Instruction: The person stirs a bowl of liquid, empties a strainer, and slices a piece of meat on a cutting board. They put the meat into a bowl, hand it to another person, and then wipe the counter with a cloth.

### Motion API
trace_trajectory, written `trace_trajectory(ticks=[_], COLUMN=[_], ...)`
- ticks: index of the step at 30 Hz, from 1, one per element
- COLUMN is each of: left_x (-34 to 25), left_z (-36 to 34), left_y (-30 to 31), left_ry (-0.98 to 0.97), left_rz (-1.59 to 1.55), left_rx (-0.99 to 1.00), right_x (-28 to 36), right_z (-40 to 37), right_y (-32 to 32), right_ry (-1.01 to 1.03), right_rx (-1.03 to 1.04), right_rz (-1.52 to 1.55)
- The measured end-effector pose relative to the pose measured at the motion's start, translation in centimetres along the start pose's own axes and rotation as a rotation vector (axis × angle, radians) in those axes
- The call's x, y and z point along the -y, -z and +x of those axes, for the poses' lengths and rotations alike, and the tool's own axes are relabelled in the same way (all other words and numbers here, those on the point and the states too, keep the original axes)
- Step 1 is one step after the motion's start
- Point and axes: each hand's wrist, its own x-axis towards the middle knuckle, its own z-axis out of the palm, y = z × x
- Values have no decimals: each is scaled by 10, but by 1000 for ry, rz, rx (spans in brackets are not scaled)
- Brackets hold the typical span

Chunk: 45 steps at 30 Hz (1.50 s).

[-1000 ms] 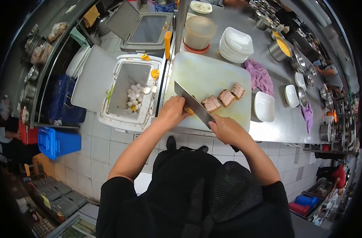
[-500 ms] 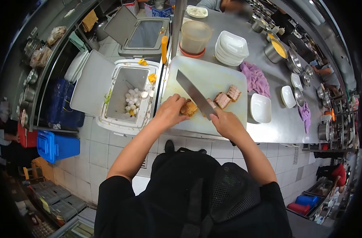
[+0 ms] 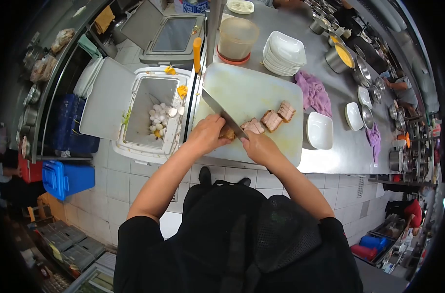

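My right hand is closed around a cleaver whose long blade slants up to the left across the white cutting board. Pressed under the fingers of my left hand is a browned piece of roast pork, mostly covered by hand and blade. The blade stands right beside those fingers. To the right of the blade, cut chunks of pork belly sit in a slanting row on the board.
Left of the counter is an open bin holding eggshells. A stack of white dishes, a tub, a purple cloth and a white dish surround the board. Orange-handled tool stands at the counter edge.
My right hand and the cleaver have moved left, closer to my left hand. A pork chunk formerly partly behind the blade now shows fully. The view has shifted slightly.
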Motion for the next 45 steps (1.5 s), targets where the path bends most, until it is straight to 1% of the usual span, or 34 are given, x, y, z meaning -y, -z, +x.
trace_trajectory(ticks=[2,4,5,6,7,9,10,11,12,13,14,15,16,17,18,19,20,21,22,23,26,28,30,32,34,35,36,37,38,39,41,43,45], left_x=[1,0,1,0,2,14,24,35,43,49,54,56,57,57,58,58,58,58,57,56,46,35,22,11,6,7,7,2,-5,-14,-30,-53,-71], left_z=[-4,-6,-10,-16,-23,-39,-51,-63,-76,-88,-101,-115,-128,-138,-147,-156,-164,-169,-171,-172,-167,-158,-152,-145,-140,-140,-139,-133,-123,-111,-83,-46,-9], left_y=[-1,1,2,5,9,19,20,18,17,16,15,15,13,12,11,9,9,7,5,3,-4,-10,-14,-14,-14,-15,-16,-10,-4,0,3,5,-9], left_ry=[-3,31,35,86,135,326,396,466,467,500,533,536,592,648,649,704,759,759,755,748,700,641,583,456,422,451,480,453,453,394,283,93,-23], left_rz=[-5,-113,-113,-179,-241,-241,-241,-241,-237,-227,-218,-218,-257,-297,-300,-330,-357,-357,-390,-427,-430,-444,-456,-368,-395,-400,-400,-389,-384,-404,-402,-320,-143], left_rx=[-1,-47,-59,-200,-341,-461,-535,-610,-633,-661,-685,-697,-737,-772,-775,-787,-796,-789,-800,-805,-749,-705,-667,-599,-582,-544,-506,-493,-483,-477,-434,-375,-279], right_x=[0,0,2,6,12,24,22,19,21,32,36,37,40,47,60,72,85,98,109,122,152,155,132,126,125,124,122,116,107,92,48,-26,-95], right_z=[-3,-5,-10,-13,-14,-12,-6,3,10,16,22,29,35,41,50,59,70,83,97,110,151,164,188,182,144,123,103,85,69,53,34,26,15], right_y=[4,17,23,31,48,82,85,85,86,88,87,83,83,85,90,92,93,93,91,84,44,17,-37,-60,-53,-46,-36,-21,-3,15,48,58,80], right_ry=[-9,-15,-4,9,21,104,124,212,298,227,240,308,372,376,410,443,441,458,470,468,500,570,601,625,782,770,804,835,777,721,536,277,146], right_rx=[7,16,-56,-125,-123,2,-2,1,2,88,84,73,62,62,49,37,40,96,155,171,219,86,22,38,-127,-122,-98,-78,-71,-64,-128,-340,-285], right_rz=[13,12,68,128,123,66,55,-89,-235,-383,-392,-541,-690,-696,-780,-861,-858,-943,-1027,-1065,-1250,-1241,-1119,-1010,-617,-610,-464,-317,-232,-147,-174,-97,-187])
